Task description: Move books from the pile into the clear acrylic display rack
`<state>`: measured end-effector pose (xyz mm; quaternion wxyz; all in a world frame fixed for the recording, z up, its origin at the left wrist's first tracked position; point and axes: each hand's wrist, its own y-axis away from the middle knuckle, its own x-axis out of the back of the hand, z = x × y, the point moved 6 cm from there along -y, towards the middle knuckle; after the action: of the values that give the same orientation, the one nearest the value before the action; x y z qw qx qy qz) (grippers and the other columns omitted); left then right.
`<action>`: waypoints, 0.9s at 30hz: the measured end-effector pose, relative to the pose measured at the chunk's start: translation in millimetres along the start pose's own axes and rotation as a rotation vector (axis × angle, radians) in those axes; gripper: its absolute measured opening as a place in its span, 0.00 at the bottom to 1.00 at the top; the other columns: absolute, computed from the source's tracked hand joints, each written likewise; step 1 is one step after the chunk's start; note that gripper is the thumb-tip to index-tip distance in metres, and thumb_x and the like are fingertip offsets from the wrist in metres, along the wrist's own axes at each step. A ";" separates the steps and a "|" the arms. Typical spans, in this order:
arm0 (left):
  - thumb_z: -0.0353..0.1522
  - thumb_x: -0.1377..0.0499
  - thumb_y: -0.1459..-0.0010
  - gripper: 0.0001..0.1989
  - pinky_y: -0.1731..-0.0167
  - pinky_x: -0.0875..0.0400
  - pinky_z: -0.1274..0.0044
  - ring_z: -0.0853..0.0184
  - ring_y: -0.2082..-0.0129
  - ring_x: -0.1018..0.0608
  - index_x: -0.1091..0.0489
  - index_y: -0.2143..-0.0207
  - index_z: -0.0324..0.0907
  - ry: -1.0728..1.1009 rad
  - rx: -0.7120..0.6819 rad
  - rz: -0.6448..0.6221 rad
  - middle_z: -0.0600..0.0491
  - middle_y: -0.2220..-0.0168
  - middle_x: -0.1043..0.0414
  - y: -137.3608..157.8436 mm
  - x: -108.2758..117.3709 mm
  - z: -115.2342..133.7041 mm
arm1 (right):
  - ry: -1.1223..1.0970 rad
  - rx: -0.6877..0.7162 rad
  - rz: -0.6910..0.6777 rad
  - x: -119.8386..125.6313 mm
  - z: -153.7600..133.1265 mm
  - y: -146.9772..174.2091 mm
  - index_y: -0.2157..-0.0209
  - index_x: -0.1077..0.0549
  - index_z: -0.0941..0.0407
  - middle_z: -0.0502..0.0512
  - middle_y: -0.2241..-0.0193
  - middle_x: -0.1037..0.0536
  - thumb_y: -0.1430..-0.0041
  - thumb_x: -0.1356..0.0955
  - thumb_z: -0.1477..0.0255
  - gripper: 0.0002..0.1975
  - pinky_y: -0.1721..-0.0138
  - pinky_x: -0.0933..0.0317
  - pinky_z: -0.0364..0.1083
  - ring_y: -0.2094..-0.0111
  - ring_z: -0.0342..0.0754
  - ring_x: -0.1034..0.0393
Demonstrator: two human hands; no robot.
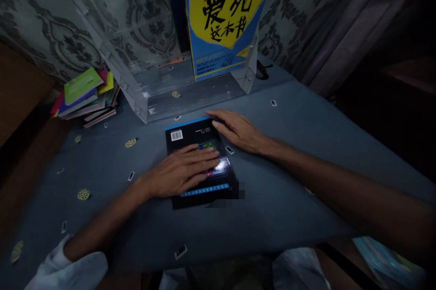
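A black book with blue bands and a white barcode lies flat on the table, its cover upside down to me. My left hand rests palm down across the middle of it, fingers stretched out and hiding part of the cover picture. At the far right corner of the book is my right hand, its fingers extended and the fingertips by that corner. Neither hand is wrapped around anything.
Behind the book stands a clear acrylic rack holding a blue and yellow book. A stack of colourful books sits at the back left. Grey cloth printed with pineapples and small labels covers the table. Patterned wallpaper rises behind.
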<state>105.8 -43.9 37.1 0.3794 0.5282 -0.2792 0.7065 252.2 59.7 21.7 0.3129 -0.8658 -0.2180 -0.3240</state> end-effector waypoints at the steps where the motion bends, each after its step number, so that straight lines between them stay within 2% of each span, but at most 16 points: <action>1: 0.36 0.57 0.27 0.23 0.30 0.51 0.64 0.69 0.31 0.42 0.42 0.34 0.45 0.010 0.044 0.017 0.52 0.32 0.41 4.0 1.4 -12.4 | 0.009 0.003 -0.003 -0.5 0.1 0.2 0.38 0.34 0.50 0.57 0.43 0.25 0.29 0.43 0.62 0.22 0.41 0.38 0.63 0.43 0.58 0.31; 6: 0.37 0.58 0.27 0.23 0.31 0.51 0.59 0.65 0.31 0.42 0.42 0.33 0.46 0.016 0.282 0.167 0.51 0.32 0.42 29.7 14.6 -68.3 | 0.071 0.010 -0.022 -3.8 0.2 1.5 0.38 0.35 0.50 0.58 0.43 0.25 0.30 0.43 0.63 0.23 0.41 0.38 0.64 0.42 0.59 0.31; 10: 0.37 0.58 0.27 0.24 0.32 0.51 0.56 0.63 0.30 0.44 0.43 0.33 0.44 -0.001 0.375 0.193 0.49 0.31 0.44 47.1 18.8 -81.5 | 0.117 0.045 -0.029 -6.5 -0.6 3.3 0.37 0.35 0.52 0.59 0.42 0.26 0.31 0.41 0.65 0.23 0.41 0.38 0.63 0.42 0.59 0.32; 16: 0.35 0.57 0.28 0.24 0.32 0.50 0.55 0.63 0.30 0.43 0.45 0.32 0.46 -0.027 0.334 0.168 0.49 0.31 0.43 64.6 12.8 -60.2 | 0.172 0.055 -0.041 -10.1 0.7 5.0 0.37 0.35 0.53 0.61 0.40 0.28 0.32 0.40 0.66 0.23 0.40 0.40 0.65 0.39 0.61 0.35; 20: 0.32 0.55 0.28 0.25 0.32 0.48 0.56 0.62 0.31 0.40 0.48 0.31 0.48 -0.051 0.276 0.181 0.50 0.32 0.43 76.9 6.8 -36.1 | 0.172 0.058 -0.049 -10.9 -0.5 4.6 0.37 0.36 0.50 0.58 0.39 0.28 0.32 0.40 0.67 0.23 0.40 0.40 0.65 0.39 0.61 0.35; 27: 0.31 0.53 0.29 0.28 0.32 0.45 0.58 0.62 0.32 0.39 0.53 0.29 0.49 -0.068 0.214 0.161 0.49 0.33 0.40 94.2 -3.8 9.8 | 0.188 0.063 -0.046 -12.0 -0.1 4.4 0.39 0.33 0.54 0.62 0.40 0.28 0.32 0.40 0.67 0.22 0.40 0.41 0.65 0.39 0.61 0.35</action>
<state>33.3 -104.9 36.8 0.2532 0.5651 -0.2566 0.7421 246.4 54.5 11.6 0.3513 -0.8160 -0.2174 -0.4042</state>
